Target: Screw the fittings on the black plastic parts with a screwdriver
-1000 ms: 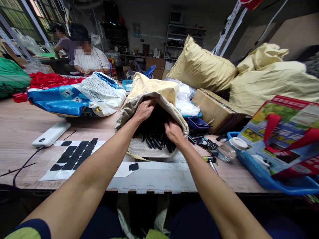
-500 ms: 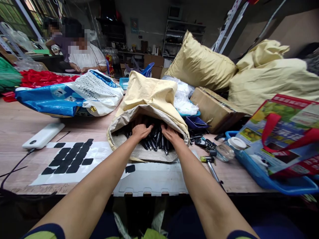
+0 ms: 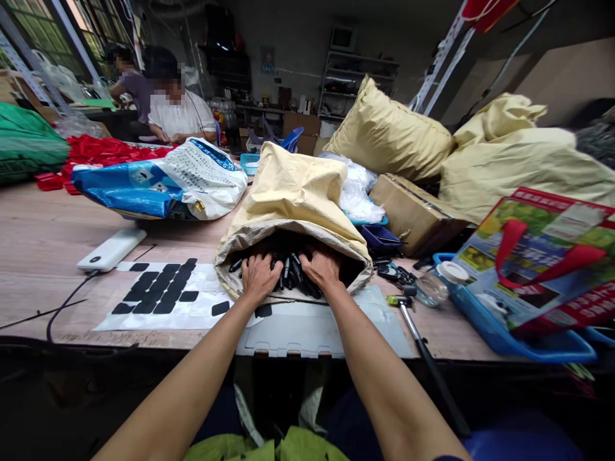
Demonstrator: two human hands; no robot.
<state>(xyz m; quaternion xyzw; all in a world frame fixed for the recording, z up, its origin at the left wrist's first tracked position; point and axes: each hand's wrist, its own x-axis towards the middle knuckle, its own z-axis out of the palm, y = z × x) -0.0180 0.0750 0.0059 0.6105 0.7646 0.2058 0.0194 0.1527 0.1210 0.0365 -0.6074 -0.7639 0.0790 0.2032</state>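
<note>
A cream woven sack [image 3: 298, 186] lies on its side on the table, its mouth facing me. Inside the mouth is a pile of black pen-like sticks [image 3: 294, 275], several with shiny tips. My left hand [image 3: 259, 276] rests on the left side of the pile, fingers spread and thumb apart. On the right side, my right hand [image 3: 323, 266] reaches into the opening with its thumb stretched over the sticks. Its other fingers are partly hidden in shadow, and the hand looks open. Beneath the sack's mouth is a flat grey-white board [image 3: 307, 330].
Left are a sheet with black patches [image 3: 161, 288], a white power bank [image 3: 111, 250] and a blue-white bag [image 3: 158, 182]. Right are a hammer [image 3: 416, 330], a glass jar [image 3: 432, 288] and a blue basket [image 3: 523, 346] holding a shopping bag. Two people sit at the back left.
Both hands have drawn slightly toward me within the sack's mouth, and my left fingers now show more. The camera view has shifted left, bringing the hammer's full handle into sight.
</note>
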